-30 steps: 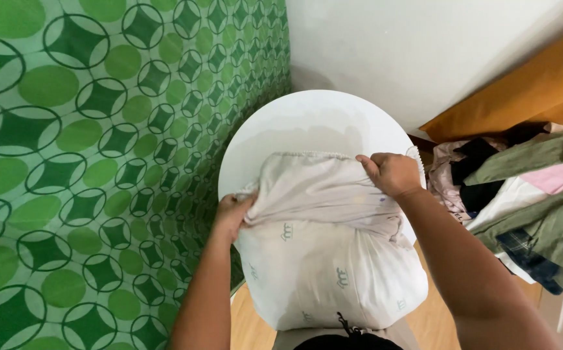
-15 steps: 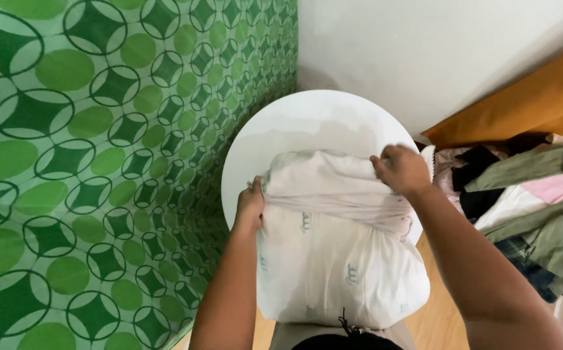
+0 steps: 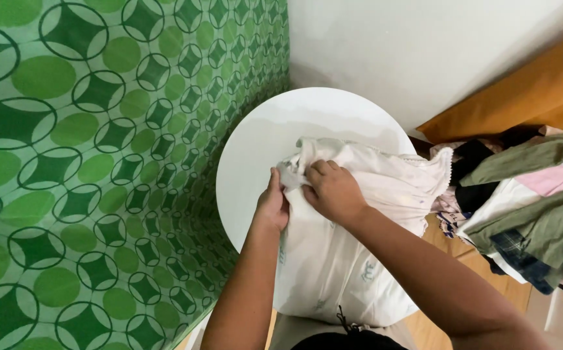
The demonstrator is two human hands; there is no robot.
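Note:
A white garment (image 3: 372,214) with a lace-trimmed edge lies crumpled on a round white table (image 3: 275,136) and hangs over its near rim. My left hand (image 3: 273,206) grips the cloth at its left side. My right hand (image 3: 333,189) is closed on a bunched fold right beside it, so both hands meet at the garment's upper left part. My forearms reach in from the bottom of the view and cover part of the cloth.
A wall with a green pattern of circles (image 3: 87,162) runs along the left, touching the table. A heap of mixed clothes (image 3: 528,194) lies to the right. Behind it leans an orange-brown panel (image 3: 521,91) against a white wall (image 3: 411,45).
My right hand has moved left from the garment's right corner to join my left hand. The cloth, spread wide before, is now bunched and folded over toward the left.

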